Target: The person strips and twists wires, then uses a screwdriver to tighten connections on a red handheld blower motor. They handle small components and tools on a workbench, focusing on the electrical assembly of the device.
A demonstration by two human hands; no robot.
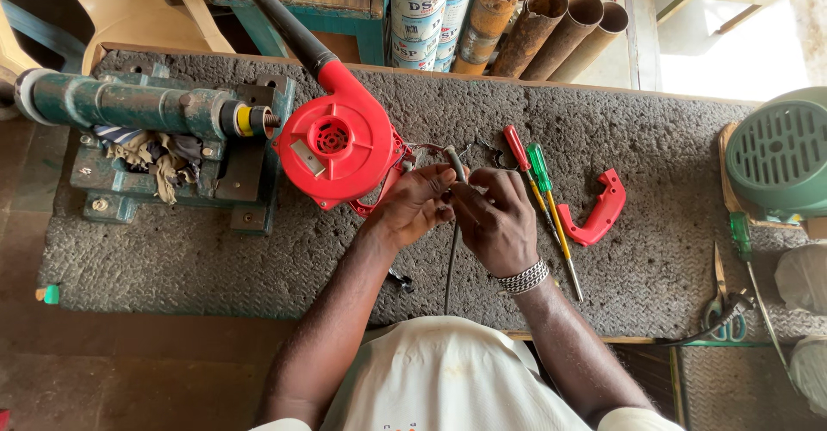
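My left hand [412, 207] and my right hand [497, 220] meet over the grey mat [172, 259], both pinched on the end of a grey power cord [451, 254] that runs down toward my body. The cord's rubber sleeve [454, 162] sticks up between my fingers. A red electric blower [338, 142] with a black nozzle lies just left of my hands, its casing open on the handle side with wires showing. A metal bracelet circles my right wrist.
A red handle cover [597, 210] and two screwdrivers, red [518, 149] and green [541, 169], lie right of my hands. A green bench vise [155, 134] stands left. A green fan cover [780, 151], scissors [722, 306], a green-handled screwdriver [743, 237], rusty pipes [560, 26] and tins sit around.
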